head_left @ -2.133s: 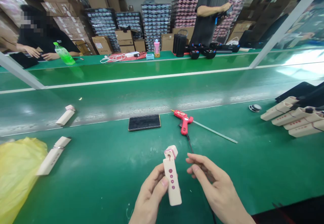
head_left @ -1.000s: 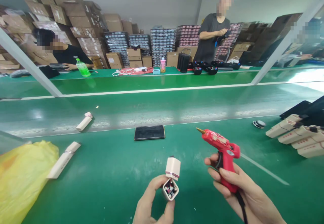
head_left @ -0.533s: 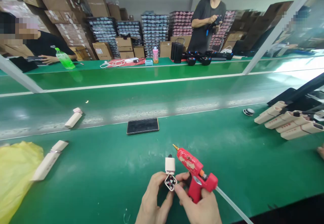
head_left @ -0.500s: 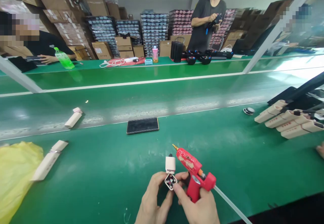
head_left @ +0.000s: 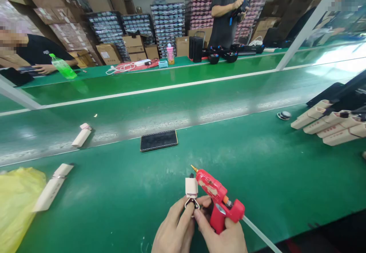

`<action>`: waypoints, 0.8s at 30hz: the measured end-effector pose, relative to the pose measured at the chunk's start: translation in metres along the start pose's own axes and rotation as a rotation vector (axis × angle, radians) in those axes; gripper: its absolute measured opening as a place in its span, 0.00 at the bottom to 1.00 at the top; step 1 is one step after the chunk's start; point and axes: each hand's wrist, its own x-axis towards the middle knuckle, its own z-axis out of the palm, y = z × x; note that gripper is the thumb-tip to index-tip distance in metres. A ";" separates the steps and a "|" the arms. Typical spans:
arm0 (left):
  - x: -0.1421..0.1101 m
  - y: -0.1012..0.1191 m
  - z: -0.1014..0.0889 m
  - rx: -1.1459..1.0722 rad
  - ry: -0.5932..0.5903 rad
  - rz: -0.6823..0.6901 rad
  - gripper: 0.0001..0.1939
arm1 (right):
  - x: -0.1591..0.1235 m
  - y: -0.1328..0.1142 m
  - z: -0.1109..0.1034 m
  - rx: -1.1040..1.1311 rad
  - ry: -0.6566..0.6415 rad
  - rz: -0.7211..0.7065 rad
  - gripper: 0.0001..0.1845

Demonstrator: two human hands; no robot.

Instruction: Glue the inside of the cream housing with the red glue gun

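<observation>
Red gun [head_left: 211, 186] fills the right hand [head_left: 225, 237], its fingertips also at the handle [head_left: 191, 188], near centre; the left hand [head_left: 174, 228] grips that, one finger now brought over the open end, seemingly working inside.

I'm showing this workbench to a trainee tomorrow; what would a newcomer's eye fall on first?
Probably the red hot-glue gun in the right hand, at the lower centre. Just left of it, the left hand holds a small, opened cream device. Next comes the crumpled yellow plastic bag on the green bench, at the picture's left edge.
</observation>
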 end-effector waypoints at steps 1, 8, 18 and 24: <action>0.001 0.003 -0.001 -0.005 0.003 0.000 0.25 | -0.002 0.001 0.000 -0.025 0.003 0.020 0.25; 0.019 0.011 -0.017 0.061 -0.040 0.015 0.23 | -0.009 -0.002 0.004 -0.072 -0.022 0.061 0.27; 0.012 0.010 -0.011 -0.020 -0.027 -0.050 0.20 | -0.013 -0.011 0.011 -0.083 -0.005 0.087 0.29; 0.012 0.008 -0.015 0.062 -0.050 0.022 0.25 | -0.016 -0.009 0.006 -0.063 0.018 0.107 0.24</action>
